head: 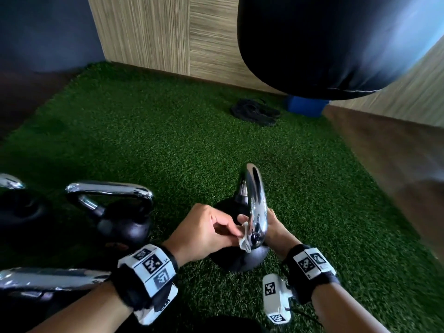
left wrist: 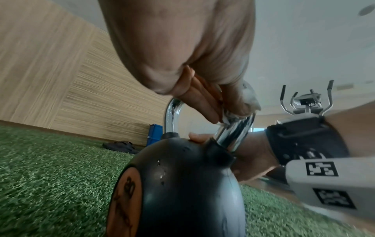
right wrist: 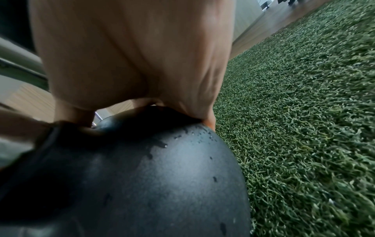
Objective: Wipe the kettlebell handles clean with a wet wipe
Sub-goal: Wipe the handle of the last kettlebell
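Note:
A black kettlebell (head: 242, 261) with a chrome handle (head: 255, 200) stands on green turf, its handle end-on to me. My left hand (head: 231, 233) pinches a white wet wipe (head: 245, 239) against the handle's near leg. The left wrist view shows its fingers (left wrist: 205, 105) pressing the wipe (left wrist: 230, 115) onto the chrome (left wrist: 236, 129) just above the body (left wrist: 182, 184). My right hand (head: 275, 225) grips the kettlebell from the right at the base of the handle, thumb tip showing left of it. In the right wrist view its palm (right wrist: 131, 64) lies over the wet-speckled body (right wrist: 146, 176).
More chrome-handled kettlebells stand to the left (head: 120, 212), at the far left (head: 14, 200) and near my left forearm (head: 48, 280). A black punch bag (head: 336, 44) hangs at the upper right. Black sandals (head: 254, 111) and a blue box (head: 305, 106) lie by the wood-panel wall.

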Motion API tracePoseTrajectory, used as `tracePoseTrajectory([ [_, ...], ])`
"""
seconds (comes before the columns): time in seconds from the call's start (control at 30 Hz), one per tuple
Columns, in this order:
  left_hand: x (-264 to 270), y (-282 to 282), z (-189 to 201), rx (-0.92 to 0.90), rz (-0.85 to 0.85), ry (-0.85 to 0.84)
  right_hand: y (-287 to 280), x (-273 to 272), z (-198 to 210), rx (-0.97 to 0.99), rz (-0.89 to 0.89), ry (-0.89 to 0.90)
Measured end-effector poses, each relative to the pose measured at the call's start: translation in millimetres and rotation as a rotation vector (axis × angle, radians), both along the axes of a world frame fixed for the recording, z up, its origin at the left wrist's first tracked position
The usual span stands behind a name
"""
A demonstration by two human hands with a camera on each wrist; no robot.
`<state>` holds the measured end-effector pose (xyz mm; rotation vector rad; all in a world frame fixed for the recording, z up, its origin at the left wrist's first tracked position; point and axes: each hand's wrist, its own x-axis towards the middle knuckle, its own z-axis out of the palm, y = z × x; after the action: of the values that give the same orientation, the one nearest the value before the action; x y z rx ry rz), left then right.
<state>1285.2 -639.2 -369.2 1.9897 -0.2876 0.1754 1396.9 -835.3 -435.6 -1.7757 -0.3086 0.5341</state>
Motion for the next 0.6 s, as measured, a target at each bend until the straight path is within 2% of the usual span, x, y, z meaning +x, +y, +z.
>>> tracePoseTrajectory([
  [0.2,-7,-7,-7,0.109,0.052,-0.008,2,-9,15,-0.030,-0.015,-0.044],
  [0.33,-4,-7,7,0.183,0.086,0.057,-8,-14,39,-0.216,0.148,-0.122],
  [0.4,-1,-4,18,0.187,0.112,0.057,-21,-15,62,-0.312,0.188,-0.223],
  [0.47,2,3,32,0.155,0.159,0.047,-31,-19,91,-0.346,0.000,-0.381],
  [0.53,5,10,48,0.045,0.165,0.045,-36,-26,120,-0.196,-0.217,-0.504],
  [0.6,7,13,65,-0.106,0.140,0.050,-33,-36,145,-0.009,-0.193,-0.533],
])
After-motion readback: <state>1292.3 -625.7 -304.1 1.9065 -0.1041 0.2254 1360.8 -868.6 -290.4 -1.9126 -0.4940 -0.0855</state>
